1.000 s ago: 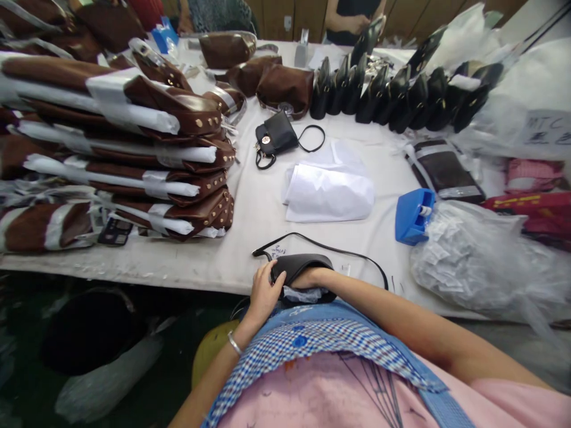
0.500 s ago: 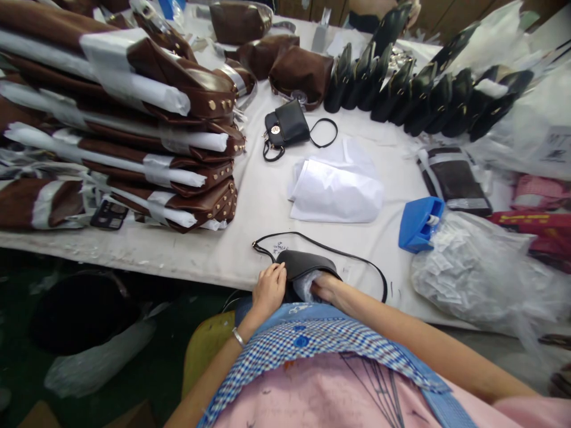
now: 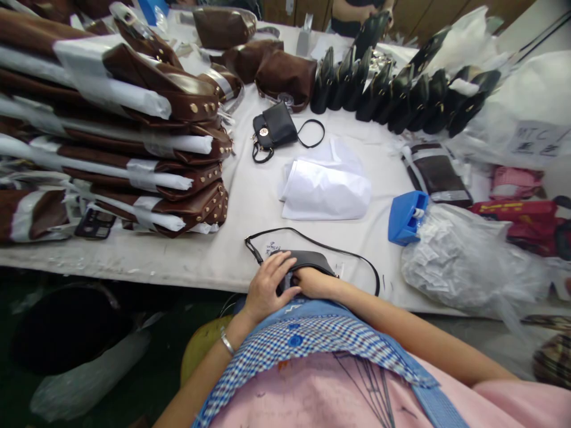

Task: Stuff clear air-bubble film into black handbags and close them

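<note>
The black bag (image 3: 316,260) lies at the near edge of the table (image 3: 243,208), its long axis running roughly along that edge and its mouth turned toward the apron (image 3: 330,326), with the strap (image 3: 288,229) looped out on the far side. The left hand (image 3: 266,290) is at the bag's left end, fingers laid over the top and thumb held apart, while the right hand (image 3: 314,282) reaches leftward into the mouth — fingertips hidden, so I cannot tell whether they grip anything — and neither hand is nearer.
</note>
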